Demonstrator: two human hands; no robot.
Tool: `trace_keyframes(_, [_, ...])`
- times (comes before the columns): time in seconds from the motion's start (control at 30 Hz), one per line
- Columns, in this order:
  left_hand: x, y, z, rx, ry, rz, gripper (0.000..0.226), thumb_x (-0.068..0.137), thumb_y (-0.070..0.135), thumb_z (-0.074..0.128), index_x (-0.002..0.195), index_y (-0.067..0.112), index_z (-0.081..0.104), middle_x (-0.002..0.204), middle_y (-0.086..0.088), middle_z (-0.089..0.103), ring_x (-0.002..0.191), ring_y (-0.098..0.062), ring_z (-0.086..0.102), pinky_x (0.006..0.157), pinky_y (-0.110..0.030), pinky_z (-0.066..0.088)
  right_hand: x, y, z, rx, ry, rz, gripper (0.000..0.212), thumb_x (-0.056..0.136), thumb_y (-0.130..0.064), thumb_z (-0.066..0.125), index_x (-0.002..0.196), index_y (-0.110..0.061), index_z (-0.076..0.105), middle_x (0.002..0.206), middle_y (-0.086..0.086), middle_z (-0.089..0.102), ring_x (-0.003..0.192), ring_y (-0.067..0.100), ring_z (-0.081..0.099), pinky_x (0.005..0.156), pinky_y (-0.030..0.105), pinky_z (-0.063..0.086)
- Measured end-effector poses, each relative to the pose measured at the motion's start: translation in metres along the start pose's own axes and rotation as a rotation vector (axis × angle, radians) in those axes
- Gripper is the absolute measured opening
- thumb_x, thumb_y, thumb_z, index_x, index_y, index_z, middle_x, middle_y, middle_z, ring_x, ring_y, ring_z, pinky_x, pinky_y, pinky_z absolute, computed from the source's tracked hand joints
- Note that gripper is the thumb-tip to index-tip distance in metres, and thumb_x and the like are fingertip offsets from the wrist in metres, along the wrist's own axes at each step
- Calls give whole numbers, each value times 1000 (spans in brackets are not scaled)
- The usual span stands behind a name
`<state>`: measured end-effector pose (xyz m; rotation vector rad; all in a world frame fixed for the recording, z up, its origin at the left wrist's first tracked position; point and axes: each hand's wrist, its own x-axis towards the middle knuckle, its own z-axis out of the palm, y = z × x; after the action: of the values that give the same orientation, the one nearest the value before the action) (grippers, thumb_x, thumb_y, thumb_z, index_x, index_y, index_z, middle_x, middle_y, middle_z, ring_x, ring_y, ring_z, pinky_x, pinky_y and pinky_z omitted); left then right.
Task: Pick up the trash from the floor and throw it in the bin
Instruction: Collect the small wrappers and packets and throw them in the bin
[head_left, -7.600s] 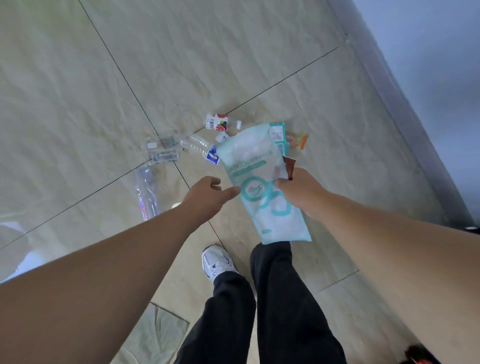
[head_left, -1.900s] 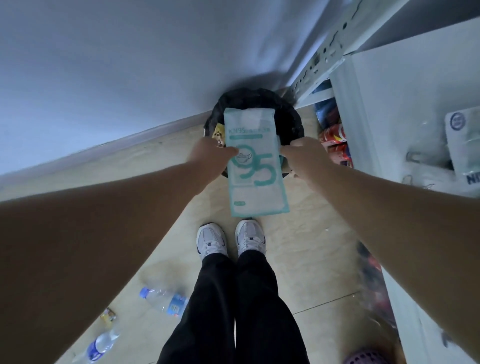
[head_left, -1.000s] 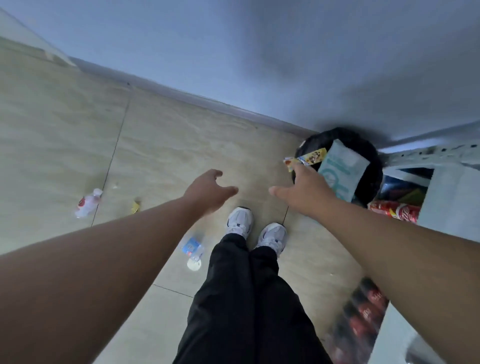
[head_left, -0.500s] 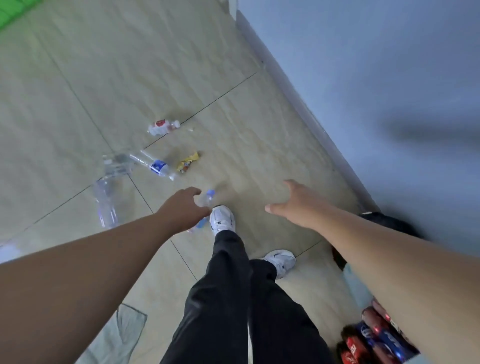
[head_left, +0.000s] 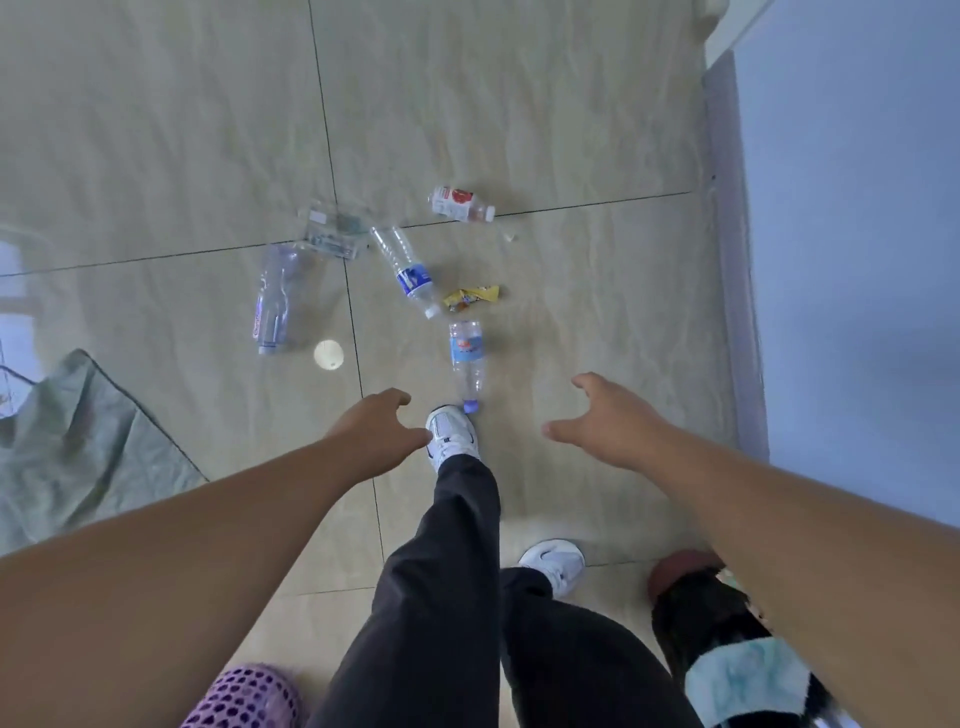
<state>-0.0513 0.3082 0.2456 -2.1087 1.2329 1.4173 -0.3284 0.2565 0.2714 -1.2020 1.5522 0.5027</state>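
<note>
Trash lies scattered on the tiled floor ahead. A small bottle with a light blue label (head_left: 467, 364) lies just beyond my front shoe. Further off are a clear bottle with a dark blue label (head_left: 408, 270), a yellow wrapper (head_left: 471, 297), a red-and-white bottle (head_left: 460, 203), a large crushed clear bottle (head_left: 275, 299), clear plastic packaging (head_left: 332, 234) and a white lid (head_left: 328, 355). The black bin (head_left: 711, 613) stands at lower right with the teal mask packet (head_left: 743, 680) sticking out. My left hand (head_left: 376, 434) and right hand (head_left: 610, 418) hover empty, fingers spread.
A green cloth (head_left: 78, 441) lies on the floor at left. A purple perforated basket (head_left: 244, 696) sits at the bottom edge. The blue-grey wall (head_left: 857, 234) and its baseboard run along the right. My legs and white shoes (head_left: 452, 434) occupy the centre.
I dropped the teal packet into the bin, both hands came away empty, and I turned from the bin back toward the scattered trash and stepped closer to it.
</note>
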Motion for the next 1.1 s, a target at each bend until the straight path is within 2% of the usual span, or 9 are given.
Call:
trace_keyframes(0.17, [20, -8, -29, -19, 6, -25, 69, 81, 45, 69, 141, 22, 47, 143, -1, 53, 125, -22, 52, 90, -31, 40, 36, -41, -16, -75, 11, -38, 95, 78, -49, 76, 155, -18, 31, 146, 7, 51, 119, 26, 57, 79, 31, 38])
trace_keyframes(0.27, [31, -6, -43, -39, 14, -57, 69, 81, 43, 69, 142, 22, 46, 144, -1, 52, 126, -22, 52, 94, -32, 41, 59, -56, -22, -67, 5, -83, 84, 76, -45, 77, 148, -20, 42, 121, -4, 55, 93, 17, 53, 62, 22, 34])
trace_keyframes(0.33, [35, -2, -49, -56, 23, -77, 69, 81, 43, 69, 142, 21, 46, 143, -1, 52, 125, -22, 52, 93, -32, 40, 71, -61, -24, -87, -16, -86, 79, 72, -49, 78, 138, -20, 48, 117, -4, 56, 86, 15, 54, 59, 23, 32])
trace_keyframes(0.43, [36, 8, -52, -112, 37, -95, 69, 81, 44, 69, 142, 21, 47, 141, -1, 53, 122, -22, 53, 88, -30, 40, 80, -68, -33, -143, -74, -74, 94, 72, -55, 77, 148, -17, 39, 141, 5, 52, 114, 24, 55, 77, 30, 36])
trace_keyframes(0.5, [35, 15, -52, -138, 42, -99, 69, 80, 44, 69, 142, 22, 46, 141, 0, 53, 121, -21, 54, 87, -29, 40, 81, -73, -42, -164, -86, -82, 97, 73, -55, 76, 153, -18, 34, 149, 6, 49, 127, 25, 52, 83, 31, 35])
trace_keyframes(0.67, [33, 33, -56, -164, 40, -110, 69, 80, 45, 69, 142, 22, 46, 143, 2, 52, 126, -20, 52, 91, -29, 40, 78, -76, -74, -211, -118, -95, 97, 75, -54, 76, 154, -20, 32, 153, 5, 45, 130, 25, 52, 87, 31, 39])
trace_keyframes(0.83, [46, 45, -62, -207, 49, -104, 69, 79, 43, 69, 141, 23, 46, 142, 2, 52, 125, -19, 52, 86, -27, 37, 94, -73, -92, -277, -94, -88, 88, 76, -52, 76, 147, -16, 40, 144, 9, 54, 122, 28, 57, 83, 34, 42])
trace_keyframes(1.03, [80, 30, -77, -197, 33, -90, 71, 79, 42, 71, 143, 22, 46, 143, -1, 52, 115, -18, 57, 84, -26, 37, 121, -87, -76, -235, -81, -73, 92, 77, -48, 78, 152, -16, 35, 145, 10, 53, 125, 28, 56, 83, 32, 40])
trace_keyframes(1.1, [97, 19, -87, -179, 35, -79, 72, 79, 41, 72, 142, 22, 46, 143, -2, 52, 120, -20, 56, 88, -27, 39, 130, -95, -67, -214, -87, -65, 92, 78, -46, 78, 152, -15, 35, 145, 10, 53, 126, 28, 55, 85, 32, 41])
